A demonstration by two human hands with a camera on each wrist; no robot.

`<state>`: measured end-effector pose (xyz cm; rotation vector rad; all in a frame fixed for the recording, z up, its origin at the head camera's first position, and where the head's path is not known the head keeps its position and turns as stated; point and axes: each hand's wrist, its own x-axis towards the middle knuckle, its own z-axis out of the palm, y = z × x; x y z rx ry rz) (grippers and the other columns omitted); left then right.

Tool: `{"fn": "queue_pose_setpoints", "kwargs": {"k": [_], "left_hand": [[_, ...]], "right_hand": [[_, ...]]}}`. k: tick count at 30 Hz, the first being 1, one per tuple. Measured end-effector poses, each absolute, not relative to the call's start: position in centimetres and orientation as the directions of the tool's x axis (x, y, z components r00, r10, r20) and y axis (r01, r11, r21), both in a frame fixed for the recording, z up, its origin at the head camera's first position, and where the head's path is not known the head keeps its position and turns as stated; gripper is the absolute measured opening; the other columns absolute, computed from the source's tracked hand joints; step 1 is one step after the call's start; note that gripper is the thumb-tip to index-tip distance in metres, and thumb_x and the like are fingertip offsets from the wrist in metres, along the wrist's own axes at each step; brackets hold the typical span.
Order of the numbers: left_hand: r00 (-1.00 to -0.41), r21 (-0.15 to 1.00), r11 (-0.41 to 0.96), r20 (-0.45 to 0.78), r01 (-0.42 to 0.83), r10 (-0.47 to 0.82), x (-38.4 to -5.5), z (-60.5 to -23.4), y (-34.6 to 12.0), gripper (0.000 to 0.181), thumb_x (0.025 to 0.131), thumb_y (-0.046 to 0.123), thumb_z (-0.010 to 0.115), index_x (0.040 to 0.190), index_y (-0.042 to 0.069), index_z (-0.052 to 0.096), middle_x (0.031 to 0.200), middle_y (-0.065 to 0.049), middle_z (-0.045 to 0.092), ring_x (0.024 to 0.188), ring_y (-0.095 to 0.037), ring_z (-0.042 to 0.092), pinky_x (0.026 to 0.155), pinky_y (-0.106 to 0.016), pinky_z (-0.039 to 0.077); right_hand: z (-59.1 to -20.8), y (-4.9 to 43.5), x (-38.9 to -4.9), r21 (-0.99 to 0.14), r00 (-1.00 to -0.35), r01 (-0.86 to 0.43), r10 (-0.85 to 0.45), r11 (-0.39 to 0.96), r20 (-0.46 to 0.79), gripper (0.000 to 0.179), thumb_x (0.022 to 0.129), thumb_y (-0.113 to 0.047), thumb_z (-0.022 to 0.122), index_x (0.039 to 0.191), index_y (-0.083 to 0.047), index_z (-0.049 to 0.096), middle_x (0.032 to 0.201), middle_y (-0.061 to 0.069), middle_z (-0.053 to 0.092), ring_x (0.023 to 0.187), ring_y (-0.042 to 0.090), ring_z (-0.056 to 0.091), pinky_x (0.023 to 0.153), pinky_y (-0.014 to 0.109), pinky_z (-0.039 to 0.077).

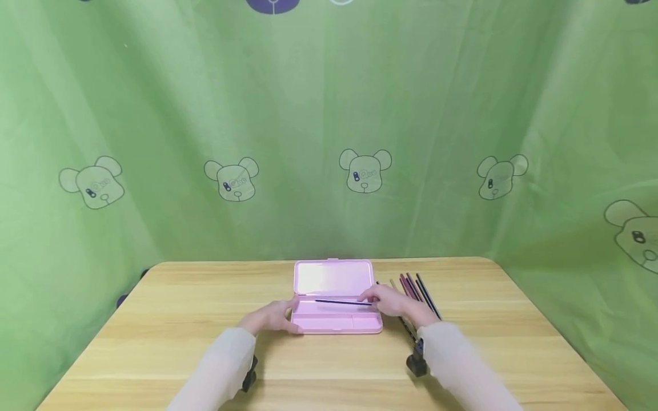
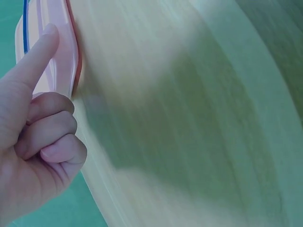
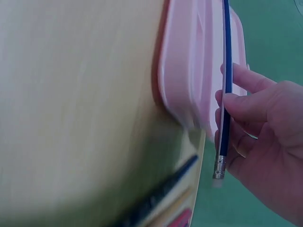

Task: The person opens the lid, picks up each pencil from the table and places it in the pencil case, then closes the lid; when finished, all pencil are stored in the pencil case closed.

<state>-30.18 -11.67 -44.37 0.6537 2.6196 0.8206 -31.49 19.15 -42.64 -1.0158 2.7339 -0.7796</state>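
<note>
A pink pencil case lies on the table with its lid raised at the back. My left hand holds its left end; in the left wrist view one digit reaches onto the case while three fingers are curled. Over the case's rear compartment, my right hand pinches a dark blue pencil between thumb and fingers. The right wrist view shows the pencil's metal band and white eraser sticking out below the fingers. Whether the pencil touches the case I cannot tell.
Several pencils, dark, reddish and one pale, lie on the wooden table to the right of the case, partly behind the right hand and forearm. A green curtain with bear-head prints hangs behind the table and at both sides.
</note>
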Motion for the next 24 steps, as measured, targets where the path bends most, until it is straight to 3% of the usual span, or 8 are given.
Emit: {"fn": "queue_pose_setpoints", "kwargs": {"k": [7,14,24], "left_hand": [[-0.850,0.605,0.729,-0.157,0.319,0.503,-30.2,-44.1,-12.0,0.089,0.072,0.027,0.076,0.140,-0.004,0.028,0.142,-0.024,0.031,0.130,-0.038,0.031,0.109,-0.048,0.025],[-0.829,0.611,0.704,-0.134,0.363,0.543,-30.6,-44.6,-12.2,0.093,0.070,0.039,0.076,0.139,-0.003,0.029,0.142,-0.023,0.031,0.129,-0.039,0.031,0.108,-0.048,0.026],[-0.841,0.596,0.723,-0.141,0.349,0.523,-30.1,-43.8,-11.5,0.088,0.072,0.024,0.076,0.138,-0.007,0.028,0.142,-0.025,0.031,0.130,-0.038,0.032,0.108,-0.047,0.026]], "right_hand": [[-43.4,16.0,-31.8,-0.487,-0.766,-0.574,-0.642,0.658,0.034,0.043,0.072,0.019,0.045,0.107,0.004,0.063,0.093,0.015,0.062,0.090,0.028,0.057,0.086,0.043,0.049],[-43.8,14.5,-32.0,-0.452,-0.745,-0.615,-0.663,0.646,0.066,0.040,0.071,0.020,0.046,0.103,0.005,0.064,0.095,0.017,0.064,0.091,0.031,0.059,0.086,0.043,0.049],[-46.5,14.9,-34.3,-0.519,-0.735,-0.616,-0.670,0.593,0.107,0.028,0.075,0.011,0.053,0.092,-0.005,0.070,0.089,0.006,0.067,0.089,0.024,0.060,0.086,0.041,0.048]]}}
